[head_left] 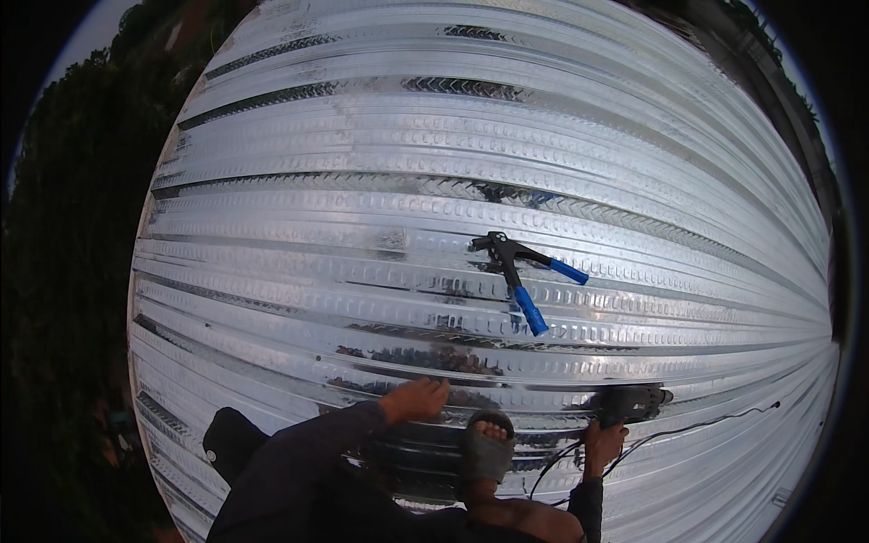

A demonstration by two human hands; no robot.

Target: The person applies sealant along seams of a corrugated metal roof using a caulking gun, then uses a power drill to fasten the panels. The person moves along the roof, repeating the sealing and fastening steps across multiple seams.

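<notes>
My left hand (418, 398) is low on the ribbed silver metal sheeting (317, 145), fingertips curled down at a rib; whether anything is in them is too small to make out. My right hand (603, 445) grips the handle of a black power drill (638, 403), whose body rests at the sheet, pointing right. A cord trails from it. Farther forward, a hand riveter (511, 262) with blue handle grips lies open on the sheeting. Between my hands is my sandalled foot (489, 443).
The sheeting ends in a curved-looking edge (138, 271) on the left, with dark trees (72, 181) beyond and below. A concrete strip (751, 90) runs past the upper right edge. The black cord (724, 420) stretches rightward over the ribs. My dark-shod foot (226, 434) is at the lower left.
</notes>
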